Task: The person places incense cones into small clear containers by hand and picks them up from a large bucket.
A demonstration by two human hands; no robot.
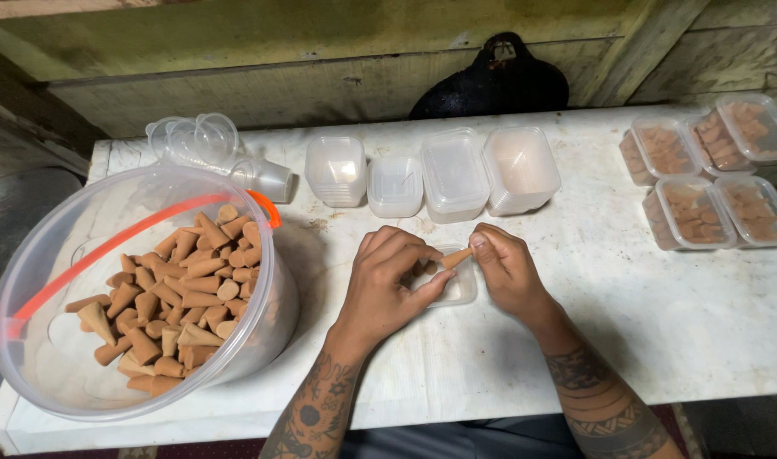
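One cone [456, 257] is pinched in your R hand [505, 276], over the small tub [458, 289] at table centre; L hand [387, 285] steadies tub, fingers curled. Packing step; next, seat cone upright beside others.

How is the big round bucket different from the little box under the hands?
The bucket is large, round and has an orange handle; the little box is small, squarish and has none. The bucket holds a heap of brown cones; the box holds only a few. Both are clear plastic on the white table.
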